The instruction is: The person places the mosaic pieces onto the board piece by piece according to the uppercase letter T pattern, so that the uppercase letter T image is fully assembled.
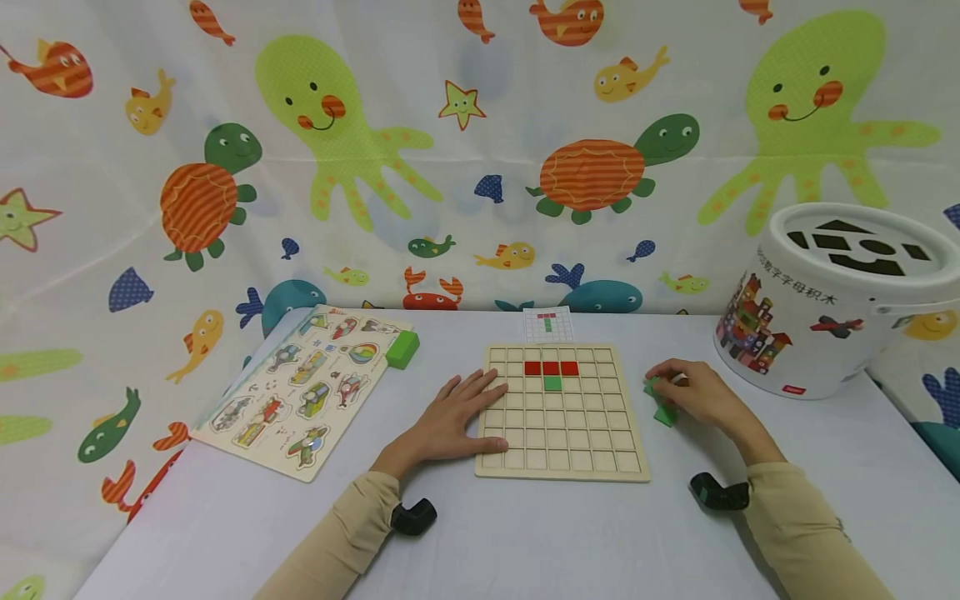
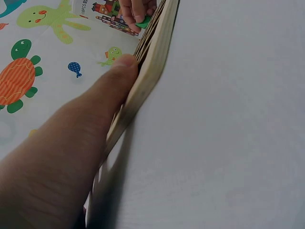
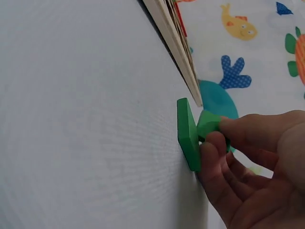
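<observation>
A wooden grid board (image 1: 561,435) lies on the white table. Three red square tiles (image 1: 551,368) sit side by side in one upper row, and a green tile (image 1: 552,383) is below the middle one. My left hand (image 1: 453,421) rests with spread fingers on the board's left side, the thumb (image 2: 112,81) lying over its edge. Right of the board, my right hand (image 1: 697,393) pinches a small green tile (image 3: 208,124) between thumb and fingers. Another green tile (image 3: 188,136) lies on the table just beside those fingertips.
Behind the board lies a small pattern card (image 1: 534,331). A wooden picture puzzle (image 1: 247,450) is at the left, a green block (image 1: 402,350) at its upper right corner. At the back right stands a white bucket (image 1: 832,333) with a shape-cutout lid. A printed curtain (image 1: 405,92) hangs behind.
</observation>
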### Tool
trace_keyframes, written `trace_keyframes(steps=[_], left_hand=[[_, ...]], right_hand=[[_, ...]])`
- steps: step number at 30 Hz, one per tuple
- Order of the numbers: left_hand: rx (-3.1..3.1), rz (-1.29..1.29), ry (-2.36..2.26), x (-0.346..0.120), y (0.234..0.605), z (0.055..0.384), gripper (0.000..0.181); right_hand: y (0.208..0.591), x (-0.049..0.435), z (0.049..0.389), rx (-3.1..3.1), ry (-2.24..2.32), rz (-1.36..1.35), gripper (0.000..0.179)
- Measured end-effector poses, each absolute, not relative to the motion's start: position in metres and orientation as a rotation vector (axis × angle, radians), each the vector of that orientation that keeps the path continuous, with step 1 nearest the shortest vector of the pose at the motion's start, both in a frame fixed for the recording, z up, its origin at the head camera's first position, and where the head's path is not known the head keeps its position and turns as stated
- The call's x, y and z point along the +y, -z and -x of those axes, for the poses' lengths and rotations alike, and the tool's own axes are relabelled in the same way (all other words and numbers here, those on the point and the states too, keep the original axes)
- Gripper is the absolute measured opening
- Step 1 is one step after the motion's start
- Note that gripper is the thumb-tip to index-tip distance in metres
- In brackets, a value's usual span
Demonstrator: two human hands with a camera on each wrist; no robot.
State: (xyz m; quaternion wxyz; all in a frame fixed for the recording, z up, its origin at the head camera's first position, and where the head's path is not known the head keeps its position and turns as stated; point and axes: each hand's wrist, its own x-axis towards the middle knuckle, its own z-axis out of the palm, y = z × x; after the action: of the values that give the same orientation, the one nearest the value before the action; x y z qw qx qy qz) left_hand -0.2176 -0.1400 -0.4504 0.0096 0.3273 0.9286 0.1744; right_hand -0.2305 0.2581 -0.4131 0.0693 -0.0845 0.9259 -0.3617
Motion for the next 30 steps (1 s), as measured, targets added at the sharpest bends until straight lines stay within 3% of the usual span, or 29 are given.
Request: trace_keyframes(steps=[17, 30], left_hand=[[2.89, -1.027, -0.562, -0.139, 0.449, 0.217, 0.085], [2.892, -1.006, -0.542, -0.139, 0.449, 0.217, 0.085]], right_hand=[[0.412, 0.243, 0.231, 2.78, 1.306, 0.156, 0.029], [0.414, 0.22, 0.234, 2.74, 1.347, 0.245, 0.025]])
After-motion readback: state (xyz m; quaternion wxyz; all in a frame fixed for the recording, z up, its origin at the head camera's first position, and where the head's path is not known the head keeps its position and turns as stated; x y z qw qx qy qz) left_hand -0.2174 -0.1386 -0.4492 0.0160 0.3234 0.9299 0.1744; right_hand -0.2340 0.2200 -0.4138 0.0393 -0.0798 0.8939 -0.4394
